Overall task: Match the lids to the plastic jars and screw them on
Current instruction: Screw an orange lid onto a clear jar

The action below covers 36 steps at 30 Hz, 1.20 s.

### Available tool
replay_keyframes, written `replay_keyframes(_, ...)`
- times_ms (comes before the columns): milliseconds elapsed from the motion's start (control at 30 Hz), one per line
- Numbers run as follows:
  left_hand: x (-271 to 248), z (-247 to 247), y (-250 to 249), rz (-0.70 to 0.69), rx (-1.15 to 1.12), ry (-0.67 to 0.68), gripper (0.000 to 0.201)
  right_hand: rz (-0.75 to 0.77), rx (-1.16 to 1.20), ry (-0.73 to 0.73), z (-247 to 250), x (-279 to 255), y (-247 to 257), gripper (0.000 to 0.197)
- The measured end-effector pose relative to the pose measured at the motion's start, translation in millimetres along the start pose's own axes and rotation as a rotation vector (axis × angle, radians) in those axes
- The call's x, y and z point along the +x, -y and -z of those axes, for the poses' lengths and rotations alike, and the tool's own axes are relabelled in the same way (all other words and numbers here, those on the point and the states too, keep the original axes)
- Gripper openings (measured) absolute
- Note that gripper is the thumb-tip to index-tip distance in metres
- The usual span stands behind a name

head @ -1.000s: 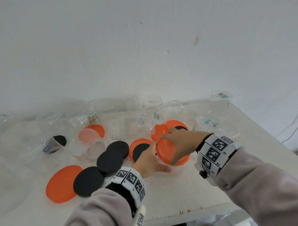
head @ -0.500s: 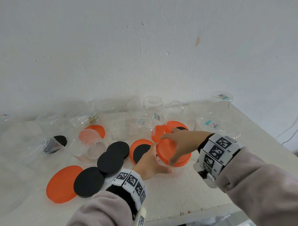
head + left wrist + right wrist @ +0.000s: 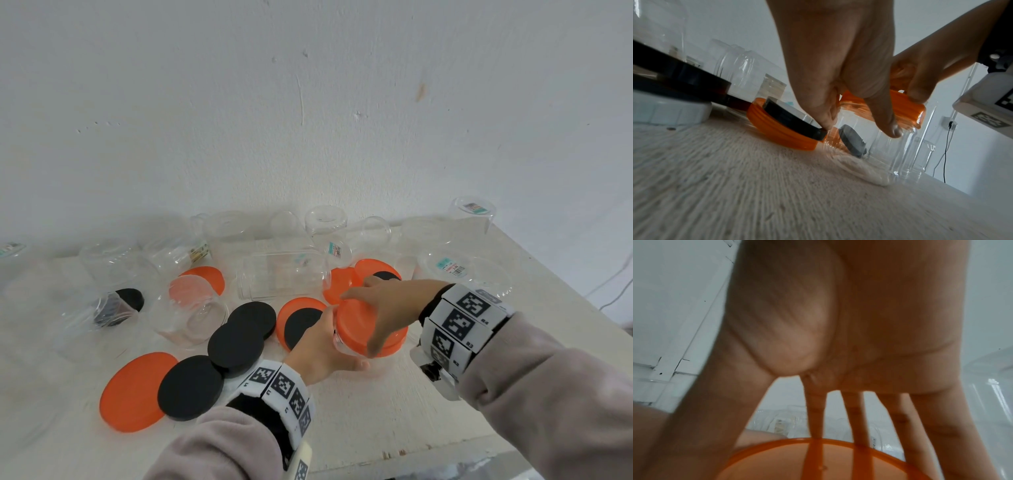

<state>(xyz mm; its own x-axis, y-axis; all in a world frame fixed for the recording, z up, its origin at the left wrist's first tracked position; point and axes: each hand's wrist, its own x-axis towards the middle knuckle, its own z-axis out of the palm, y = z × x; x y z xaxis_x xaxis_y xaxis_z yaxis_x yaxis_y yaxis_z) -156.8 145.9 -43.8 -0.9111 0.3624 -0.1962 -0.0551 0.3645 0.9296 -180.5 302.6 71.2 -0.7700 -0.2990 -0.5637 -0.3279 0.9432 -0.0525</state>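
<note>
A clear plastic jar (image 3: 892,152) stands on the white table (image 3: 376,418) near its front edge, topped by an orange lid (image 3: 356,325). My left hand (image 3: 318,346) wraps round the jar's side from the left, thumb on the near wall. My right hand (image 3: 380,308) comes from the right and spans the lid, fingers and thumb curled over its rim. In the right wrist view the orange lid (image 3: 818,460) sits under my spread fingers (image 3: 816,415). In the left wrist view the orange lid (image 3: 902,108) sits tilted on the jar mouth.
Loose lids lie left of the jar: black lids (image 3: 236,342), a large orange lid (image 3: 133,394), an orange lid holding a black one (image 3: 301,322). Several open clear jars (image 3: 281,274) stand or lie along the back by the wall. The table edge runs close in front.
My right hand has turned slightly on the orange lid, the thumb sliding further down the near rim. The jar and my left hand stay where they were.
</note>
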Motion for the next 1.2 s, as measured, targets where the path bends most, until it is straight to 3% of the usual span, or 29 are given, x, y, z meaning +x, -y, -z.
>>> replay_keyframes(200, -0.3, 0.6, 1.4, -0.018, -0.021, 0.017, 0.110, -0.097, -0.011, -0.071, -3.9, 1.8, 2.0, 0.104)
replay_keyframes(300, -0.6, 0.1, 1.2, -0.016, -0.037, 0.020, 0.115, -0.033, -0.008, -0.029, -0.4, -1.3, 1.4, 0.106)
replay_keyframes(433, -1.0, 0.3, 1.2, -0.004, -0.032, 0.019, 0.118, 0.050, 0.026, 0.007, 1.8, -3.2, 3.4, 0.096)
replay_keyframes(733, -2.2, 0.8, -1.3, -0.017, 0.011, 0.015, 0.105, -0.075, -0.018, -0.045, 0.9, 1.4, 4.2, 0.098)
replay_keyframes(833, -2.3, 0.8, -2.9, -0.011, 0.018, 0.010, 0.107, -0.014, -0.015, 0.006, 4.3, -2.3, 4.4, 0.106)
replay_keyframes(967, -2.2, 1.0, -3.1, -0.005, 0.026, 0.011, 0.108, 0.031, -0.015, 0.014, 3.5, -2.8, 4.1, 0.100)
replay_keyframes(1200, -3.1, 1.5, -3.6, -0.006, 0.041, 0.022, 0.110, -0.086, 0.009, -0.079, -3.6, 2.0, 4.6, 0.097)
